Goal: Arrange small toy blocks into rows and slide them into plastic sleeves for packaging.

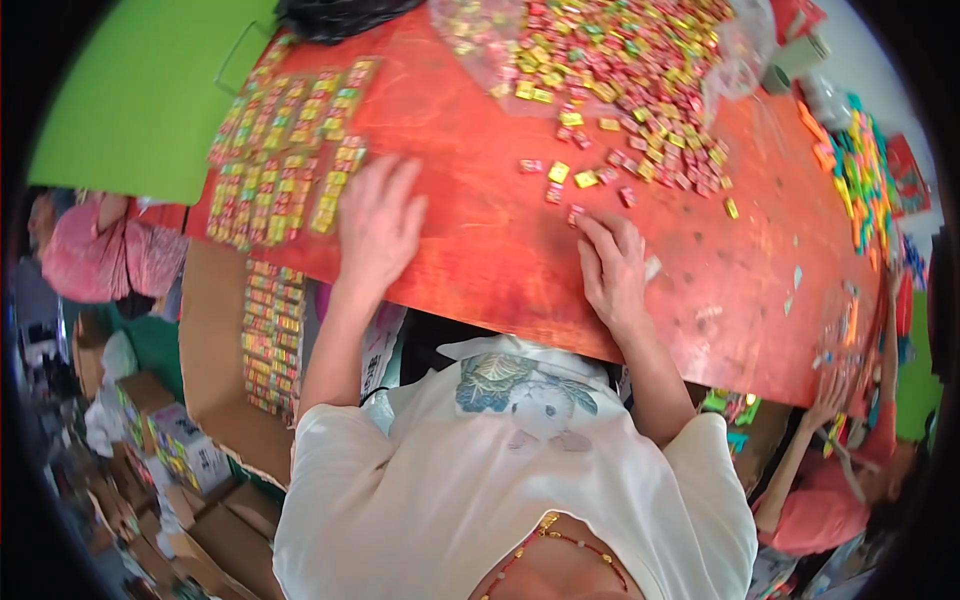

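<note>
My right hand (615,268) rests on the red table (470,260), fingers bent and thumb apart. The tip of its index finger touches a small red block-shaped wrapped piece (575,215). A few loose red and yellow pieces (557,172) lie just beyond it, before a big heap of the same kind (640,70). On the left, my left hand (380,228) hovers or rests at the table, slightly blurred, fingers apart with nothing visible in them. Right beside it stand rows of wrapped pieces (285,190), laid out in columns in two groups.
Clear plastic (470,40) spreads under the heap, with a black bag (345,15) at the back. An open cardboard box (225,360) with packed rows stands below the table's left edge. Another person (825,500) works at the right, near colourful pieces (865,170); someone in pink (110,250) is at left.
</note>
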{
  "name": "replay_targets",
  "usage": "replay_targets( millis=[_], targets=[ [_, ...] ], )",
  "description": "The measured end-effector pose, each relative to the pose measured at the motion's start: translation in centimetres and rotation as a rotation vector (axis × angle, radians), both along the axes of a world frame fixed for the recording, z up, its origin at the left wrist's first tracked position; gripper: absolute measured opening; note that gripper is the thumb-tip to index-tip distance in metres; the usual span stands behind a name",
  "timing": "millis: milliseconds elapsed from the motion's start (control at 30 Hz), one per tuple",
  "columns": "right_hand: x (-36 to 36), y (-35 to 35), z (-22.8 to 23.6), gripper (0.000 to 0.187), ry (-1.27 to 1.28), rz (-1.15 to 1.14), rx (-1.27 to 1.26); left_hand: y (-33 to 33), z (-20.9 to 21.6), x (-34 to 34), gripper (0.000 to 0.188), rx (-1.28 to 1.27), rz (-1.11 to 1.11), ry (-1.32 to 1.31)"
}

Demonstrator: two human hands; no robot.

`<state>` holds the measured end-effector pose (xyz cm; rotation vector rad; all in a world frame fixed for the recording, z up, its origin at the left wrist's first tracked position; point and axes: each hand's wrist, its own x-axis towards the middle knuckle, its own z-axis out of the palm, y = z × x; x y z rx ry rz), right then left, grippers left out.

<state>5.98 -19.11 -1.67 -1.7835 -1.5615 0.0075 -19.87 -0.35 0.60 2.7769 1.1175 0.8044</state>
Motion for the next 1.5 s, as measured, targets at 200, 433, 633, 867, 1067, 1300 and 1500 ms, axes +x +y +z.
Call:
replay_targets(
  millis=[200,433,633,867,1067,1300,1500],
  targets=[
    [2.3,-1.2,0.5,0.039,-0.088,-0.222,-0.076,-0.5,-1.1,10.0,0.038,-0.121,-0.297,0.047],
    [2.4,-2.6,0.2,0.033,-0.240,-0.215,-0.171,-1.7,-1.9,12.0,0.017,-0.025,-0.207,0.182],
    [2.0,-1.3,0.4,0.028,-0.307,-0.113,-0.149,-5.9,-1.2,10.3,0.019,-0.073,-0.248,0.185],
    [0.2,-1.6,1.0,0.028,-0.273,-0.031,-0.213,-8.7,-0.8,9.5,0.022,-0.093,-0.340,0.185],
    [0.1,-1.9,1.0,0.025,-0.281,-0.020,-0.148,-8.0,-0.8,10.0,0.021,-0.098,-0.363,0.249],
    [3.5,-2.5,0.9,0.013,-0.333,-0.233,-0.188,-8.2,-1.3,10.5,0.018,-0.060,-0.373,0.149],
    [7.8,0.7,2.9,0.033,-0.317,-0.236,-0.116,-6.0,0.3,11.7,0.020,-0.174,-0.386,0.082]
  ],
)
